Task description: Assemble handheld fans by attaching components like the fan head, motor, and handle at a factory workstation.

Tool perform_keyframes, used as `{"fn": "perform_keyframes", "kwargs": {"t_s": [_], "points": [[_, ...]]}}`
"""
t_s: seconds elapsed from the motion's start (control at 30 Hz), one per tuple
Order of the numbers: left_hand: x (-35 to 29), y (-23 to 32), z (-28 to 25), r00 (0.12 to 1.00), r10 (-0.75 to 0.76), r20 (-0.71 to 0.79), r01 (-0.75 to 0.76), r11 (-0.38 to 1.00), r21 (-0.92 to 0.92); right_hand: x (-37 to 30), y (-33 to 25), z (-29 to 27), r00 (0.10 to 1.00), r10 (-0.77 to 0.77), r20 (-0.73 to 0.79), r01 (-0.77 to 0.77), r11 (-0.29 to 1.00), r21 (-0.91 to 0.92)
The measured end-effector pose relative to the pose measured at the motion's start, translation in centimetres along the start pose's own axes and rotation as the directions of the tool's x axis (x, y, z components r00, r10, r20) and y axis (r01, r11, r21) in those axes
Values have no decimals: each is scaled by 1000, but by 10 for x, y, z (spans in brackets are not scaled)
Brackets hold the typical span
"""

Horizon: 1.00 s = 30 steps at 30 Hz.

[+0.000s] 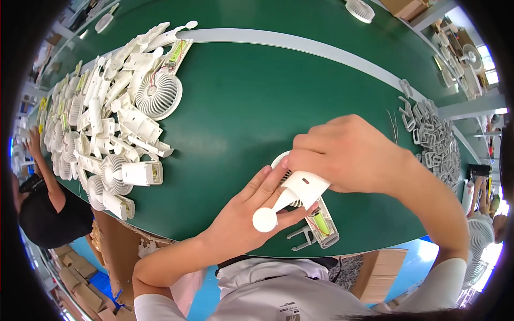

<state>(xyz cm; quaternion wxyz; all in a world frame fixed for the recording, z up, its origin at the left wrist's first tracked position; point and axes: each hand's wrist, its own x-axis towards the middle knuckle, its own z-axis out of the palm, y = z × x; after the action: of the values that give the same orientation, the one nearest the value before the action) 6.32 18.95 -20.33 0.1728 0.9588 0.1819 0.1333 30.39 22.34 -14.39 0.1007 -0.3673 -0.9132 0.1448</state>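
Near the front edge of the green table, both my hands meet over a small white handheld fan, its back open to show a green battery [320, 222] and thin wires. My right hand [348, 155] is closed with curled fingers on a white plastic cover [310, 187], which has a small slot and a narrow neck ending in a round disc [264, 219]. That neck and disc overlie my left hand [241, 214], whose fingers press on the fan and whose thumb runs under the cover. A grey plastic clip [303, 238] lies beside the fan's handle. Most of the fan's grille is hidden.
At the left is a large pile of white fan parts [120, 123], some with batteries. Many grey clips [436, 139] are heaped at the right. A pale strip [267, 37] crosses the table's far side. Another person [51, 208] works at far left; cardboard boxes [381, 273] stand below.
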Motion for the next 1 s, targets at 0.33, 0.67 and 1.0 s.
{"fn": "perform_keyframes", "kwargs": {"t_s": [0.33, 0.67, 1.0], "points": [[0, 11, 13, 999, -49, 9, 49, 999, 5, -12, -30, -8, 905, 359, 228, -347, 933, -90], [-8, 67, 54, 873, -399, -281, 410, 912, -21, -68, -88, 6, 880, 475, 25, -475, 880, -5], [-8, 69, 61, 834, -429, -347, 423, 901, -97, -66, -103, 23, 868, 495, -20, -487, 845, -222]]}}
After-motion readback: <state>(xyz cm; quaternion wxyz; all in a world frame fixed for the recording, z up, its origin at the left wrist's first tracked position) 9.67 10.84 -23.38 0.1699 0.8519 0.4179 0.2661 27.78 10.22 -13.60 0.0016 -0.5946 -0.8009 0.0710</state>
